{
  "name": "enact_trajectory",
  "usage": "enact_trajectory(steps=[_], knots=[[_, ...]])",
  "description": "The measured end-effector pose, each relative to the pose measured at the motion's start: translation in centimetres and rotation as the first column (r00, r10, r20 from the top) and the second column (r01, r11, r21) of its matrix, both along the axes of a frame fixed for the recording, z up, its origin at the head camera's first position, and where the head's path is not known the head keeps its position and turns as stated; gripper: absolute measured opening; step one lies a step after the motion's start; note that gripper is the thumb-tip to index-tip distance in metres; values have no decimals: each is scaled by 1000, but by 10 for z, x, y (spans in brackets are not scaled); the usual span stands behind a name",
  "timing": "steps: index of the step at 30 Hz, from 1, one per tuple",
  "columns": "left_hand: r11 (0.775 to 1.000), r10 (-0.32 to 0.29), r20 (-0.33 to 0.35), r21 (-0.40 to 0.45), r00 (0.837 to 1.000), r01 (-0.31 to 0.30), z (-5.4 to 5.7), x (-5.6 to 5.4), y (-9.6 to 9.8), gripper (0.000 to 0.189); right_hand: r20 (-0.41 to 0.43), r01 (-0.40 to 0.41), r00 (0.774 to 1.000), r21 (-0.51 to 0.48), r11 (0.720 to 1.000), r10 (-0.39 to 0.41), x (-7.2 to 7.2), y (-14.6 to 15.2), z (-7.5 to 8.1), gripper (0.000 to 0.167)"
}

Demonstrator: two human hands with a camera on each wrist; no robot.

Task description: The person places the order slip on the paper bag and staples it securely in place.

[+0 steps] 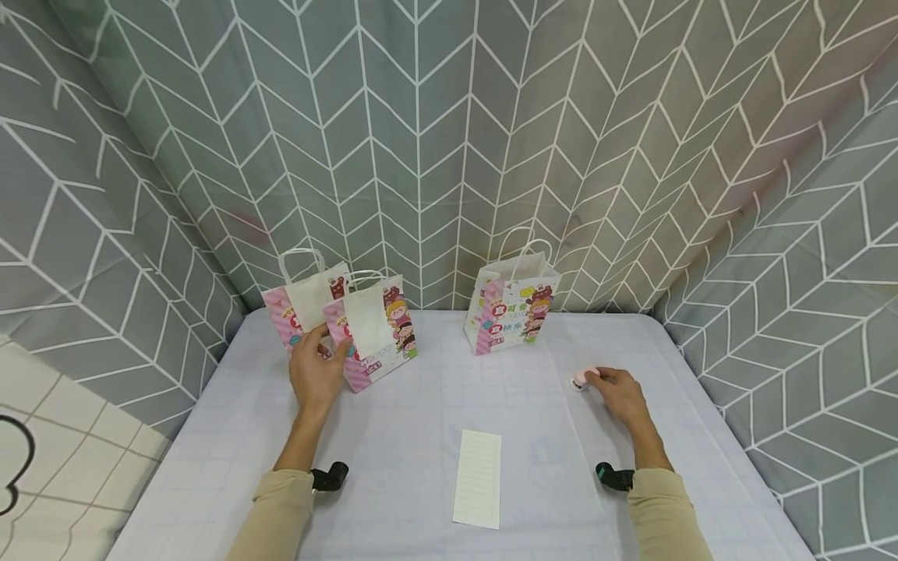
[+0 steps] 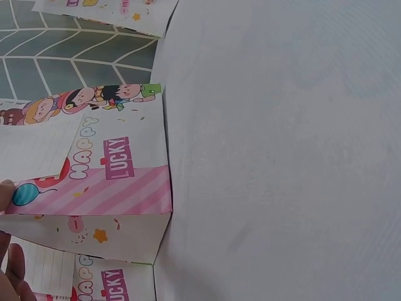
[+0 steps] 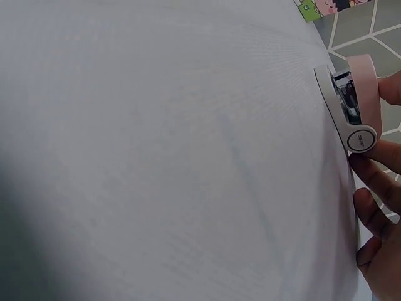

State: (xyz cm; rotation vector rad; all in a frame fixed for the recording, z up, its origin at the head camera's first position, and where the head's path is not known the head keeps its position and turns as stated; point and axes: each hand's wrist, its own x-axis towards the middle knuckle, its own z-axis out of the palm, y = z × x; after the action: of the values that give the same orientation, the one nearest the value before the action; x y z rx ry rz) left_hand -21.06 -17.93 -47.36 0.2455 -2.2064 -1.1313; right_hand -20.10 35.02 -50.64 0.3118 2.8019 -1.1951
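Judging by the head view, the front-left bag [image 1: 377,368] pinched by the left hand [image 1: 317,369] could be toppled by tugging. At left wrist, its sheet [image 2: 34,150] might be creased by thumb pressure; at right wrist, the stapler [image 3: 364,94], clamped in the right hand [image 3: 379,180] at the table's [image 3: 156,157] right, might be dropped.

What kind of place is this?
Maybe a curtained-off craft corner: gray zigzag curtains hang behind a white table with paper bags on it, and the right hand holds a small stapler.
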Motion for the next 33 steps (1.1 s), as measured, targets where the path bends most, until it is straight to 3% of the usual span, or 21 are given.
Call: enact_trajectory(steps=[23,29,33], knots=[[998,-43,26,39,999,42,7,7,-4,51,-21,5,1000,-17,1000,-5,2,-1,1,75],[995,-21,-76,94,997,28,12,9,-2,63,-90,53,994,-50,997,-58,2,-3,4,63],[987,41,-188,160,981,-10,17,12,3,56,-150,71,986,-50,996,-77,0,-4,6,58]])
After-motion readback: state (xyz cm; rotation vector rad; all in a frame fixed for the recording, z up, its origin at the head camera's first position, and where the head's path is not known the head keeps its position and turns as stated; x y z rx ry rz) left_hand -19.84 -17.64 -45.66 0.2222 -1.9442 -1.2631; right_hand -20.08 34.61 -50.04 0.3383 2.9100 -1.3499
